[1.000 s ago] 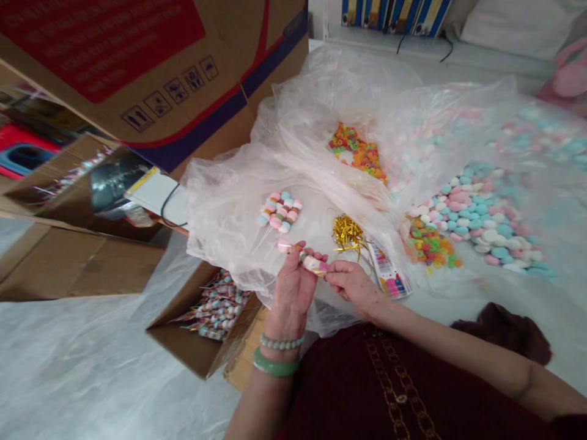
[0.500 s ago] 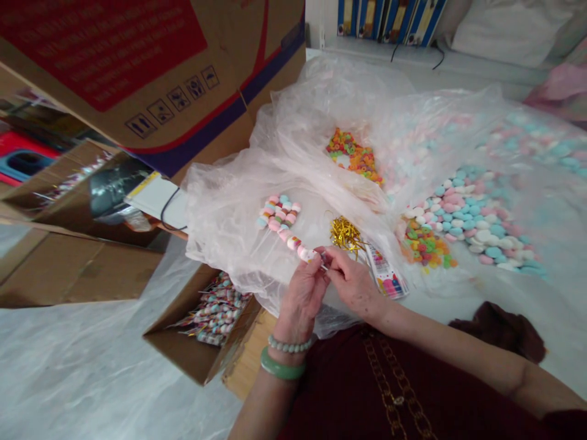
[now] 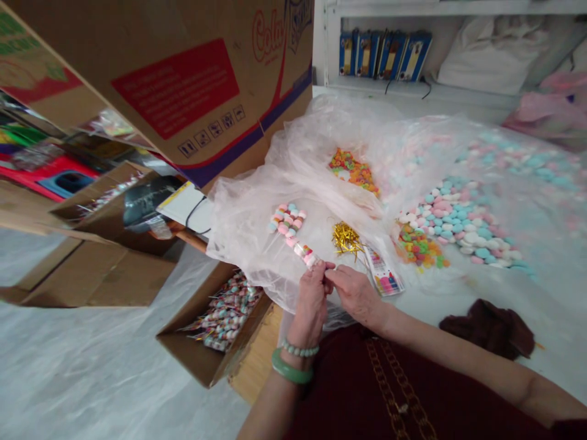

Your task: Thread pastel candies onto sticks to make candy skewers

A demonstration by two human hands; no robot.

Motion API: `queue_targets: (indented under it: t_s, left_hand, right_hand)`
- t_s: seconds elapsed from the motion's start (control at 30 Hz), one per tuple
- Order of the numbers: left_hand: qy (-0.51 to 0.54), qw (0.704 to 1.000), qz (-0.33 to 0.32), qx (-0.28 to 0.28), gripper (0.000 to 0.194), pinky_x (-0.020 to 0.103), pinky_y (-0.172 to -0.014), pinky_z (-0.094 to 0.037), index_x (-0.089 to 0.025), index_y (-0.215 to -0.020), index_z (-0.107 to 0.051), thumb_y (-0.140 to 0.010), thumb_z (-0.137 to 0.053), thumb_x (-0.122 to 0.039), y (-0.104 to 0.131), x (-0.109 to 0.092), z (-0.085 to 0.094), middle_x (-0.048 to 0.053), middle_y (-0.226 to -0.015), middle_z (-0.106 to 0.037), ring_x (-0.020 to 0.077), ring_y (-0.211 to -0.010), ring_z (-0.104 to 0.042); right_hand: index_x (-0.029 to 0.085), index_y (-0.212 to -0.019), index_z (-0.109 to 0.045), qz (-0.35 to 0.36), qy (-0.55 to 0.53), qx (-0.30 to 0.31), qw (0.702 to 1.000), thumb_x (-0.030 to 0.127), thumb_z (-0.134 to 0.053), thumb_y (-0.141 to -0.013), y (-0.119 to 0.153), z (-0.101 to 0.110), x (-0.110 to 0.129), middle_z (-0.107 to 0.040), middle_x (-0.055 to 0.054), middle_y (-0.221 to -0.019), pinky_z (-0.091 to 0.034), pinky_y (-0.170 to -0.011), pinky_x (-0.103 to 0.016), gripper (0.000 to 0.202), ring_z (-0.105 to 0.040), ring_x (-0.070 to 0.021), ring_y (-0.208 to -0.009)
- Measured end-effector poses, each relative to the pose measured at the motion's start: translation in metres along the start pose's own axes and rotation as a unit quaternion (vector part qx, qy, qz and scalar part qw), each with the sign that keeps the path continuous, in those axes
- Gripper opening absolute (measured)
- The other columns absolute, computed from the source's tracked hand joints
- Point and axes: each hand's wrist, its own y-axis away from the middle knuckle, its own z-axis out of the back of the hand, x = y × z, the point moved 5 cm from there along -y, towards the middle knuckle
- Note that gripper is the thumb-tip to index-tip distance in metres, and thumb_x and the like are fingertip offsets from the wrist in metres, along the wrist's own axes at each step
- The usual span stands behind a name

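Note:
My left hand is closed around the lower end of a marshmallow skewer in a clear printed wrapper. My right hand meets it there, thumb and fingers pinched together at the wrapper's end. Whatever lies in that pinch is hidden by the fingers. Just beyond the held skewer, several unwrapped marshmallow skewers lie side by side on the plastic sheeting. A heap of gold twist ties sits past my right hand, with a stack of printed clear bags beside it.
Loose marshmallows and gummy rings are piled to the right, more gummy rings behind. A brown cloth lies near my right forearm. A large carton stands back left. Below the table edge, an open box holds finished skewers.
The view has shifted, bringing more of the shelf and carton into sight. My hands stay together at the wrapper's end, the right fingers turned slightly; a pale tip between them no longer shows.

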Motion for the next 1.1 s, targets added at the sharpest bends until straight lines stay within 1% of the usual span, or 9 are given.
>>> queue_targets:
  t_s: [0.23, 0.33, 0.4, 0.5, 0.57, 0.7, 0.8, 0.97, 1.1]
  left_hand:
    - [0.095, 0.994, 0.057, 0.022, 0.024, 0.023, -0.065, -0.046, -0.015, -0.093, -0.068, -0.077, -0.064, -0.033, 0.01, 0.01, -0.005, 0.003, -0.081, -0.064, 0.0129, -0.074, -0.058]
    - [0.159, 0.985, 0.056, 0.029, 0.014, 0.024, -0.075, -0.047, -0.014, -0.087, -0.067, -0.078, -0.063, -0.024, 0.012, 0.012, -0.016, 0.003, -0.088, -0.065, 0.0129, -0.08, -0.059]
    - [0.183, 0.979, 0.073, 0.044, 0.009, 0.026, -0.08, -0.048, -0.014, -0.083, -0.066, -0.08, -0.061, -0.021, 0.014, 0.014, -0.025, 0.003, -0.084, -0.065, 0.0128, -0.079, -0.059]
    - [0.207, 0.968, 0.127, 0.069, 0.012, 0.028, -0.078, -0.049, -0.016, -0.088, -0.065, -0.083, -0.06, -0.025, 0.016, 0.017, -0.032, 0.003, -0.081, -0.064, 0.0132, -0.076, -0.06]
    - [0.217, 0.962, 0.147, 0.077, 0.013, 0.025, -0.074, -0.05, -0.015, -0.088, -0.065, -0.082, -0.062, -0.027, 0.017, 0.016, -0.029, 0.003, -0.079, -0.063, 0.0123, -0.073, -0.06]
    - [0.131, 0.976, 0.103, 0.139, 0.03, 0.026, -0.072, -0.049, -0.017, -0.1, -0.067, -0.073, -0.072, -0.031, 0.023, 0.006, -0.019, 0.007, -0.096, -0.066, 0.0164, -0.086, -0.061]
    - [-0.003, 0.979, 0.048, 0.199, 0.035, 0.032, -0.089, -0.044, -0.017, -0.101, -0.069, -0.069, -0.075, -0.031, 0.03, -0.004, -0.012, 0.011, -0.12, -0.061, 0.0235, -0.111, -0.053]
    - [-0.156, 0.98, -0.003, 0.12, 0.027, 0.031, -0.084, -0.041, -0.013, -0.068, -0.067, -0.073, -0.069, -0.04, 0.031, -0.014, 0.009, 0.01, -0.098, -0.067, 0.0206, -0.092, -0.058]
    - [-0.138, 0.969, 0.101, 0.18, 0.039, 0.027, -0.054, -0.04, -0.015, -0.062, -0.059, -0.072, -0.065, -0.052, 0.034, 0.004, 0.0, 0.002, -0.058, -0.057, 0.0134, -0.05, -0.052]
  right_hand:
    - [0.02, -0.1, -0.06, -0.022, 0.111, -0.045, 0.993, 0.015, -0.045, -0.089, 0.003, 0.018, 0.007, -0.057, -0.008, -0.093, -0.042, -0.077, -0.033, 0.019, -0.052, -0.0215, -0.088]
    - [0.017, -0.112, -0.057, -0.014, 0.198, -0.075, 0.977, 0.018, -0.049, -0.087, 0.002, 0.019, 0.019, -0.057, -0.013, -0.104, -0.039, -0.084, -0.039, 0.026, -0.05, -0.0267, -0.096]
    - [0.016, -0.102, -0.06, -0.022, 0.216, -0.071, 0.974, 0.015, -0.044, -0.089, -0.001, 0.014, 0.019, -0.06, -0.013, -0.092, -0.038, -0.081, -0.04, 0.021, -0.051, -0.0258, -0.087]
    - [0.019, -0.077, -0.06, -0.086, 0.12, -0.081, 0.986, 0.014, -0.044, -0.087, -0.006, 0.012, 0.008, -0.057, -0.008, -0.073, -0.037, -0.074, -0.036, 0.02, -0.049, -0.021, -0.073]
    - [0.02, -0.07, -0.057, -0.158, -0.063, -0.075, 0.983, 0.016, -0.051, -0.084, -0.007, 0.01, -0.004, -0.054, -0.004, -0.068, -0.036, -0.067, -0.031, 0.016, -0.047, -0.0169, -0.067]
    - [0.018, -0.073, -0.055, -0.285, -0.459, 0.034, 0.841, 0.027, -0.057, -0.081, 0.001, -0.008, -0.013, -0.044, 0.004, -0.056, -0.028, -0.049, -0.022, 0.012, -0.031, -0.0078, -0.046]
    - [0.017, -0.074, -0.056, -0.319, -0.538, 0.093, 0.774, 0.037, -0.058, -0.081, 0.015, -0.013, -0.015, -0.045, 0.005, -0.055, -0.03, -0.048, -0.021, 0.022, -0.027, -0.0053, -0.041]
    - [0.019, -0.078, -0.063, -0.303, -0.404, -0.047, 0.862, 0.026, -0.069, -0.068, 0.023, 0.011, -0.026, -0.062, -0.001, -0.077, -0.042, -0.064, -0.026, 0.014, -0.054, -0.013, -0.067]
    - [0.022, -0.092, -0.062, -0.287, -0.456, -0.005, 0.842, 0.031, -0.064, -0.071, 0.009, 0.005, -0.01, -0.058, 0.004, -0.063, -0.042, -0.053, -0.026, 0.023, -0.05, -0.0122, -0.05]
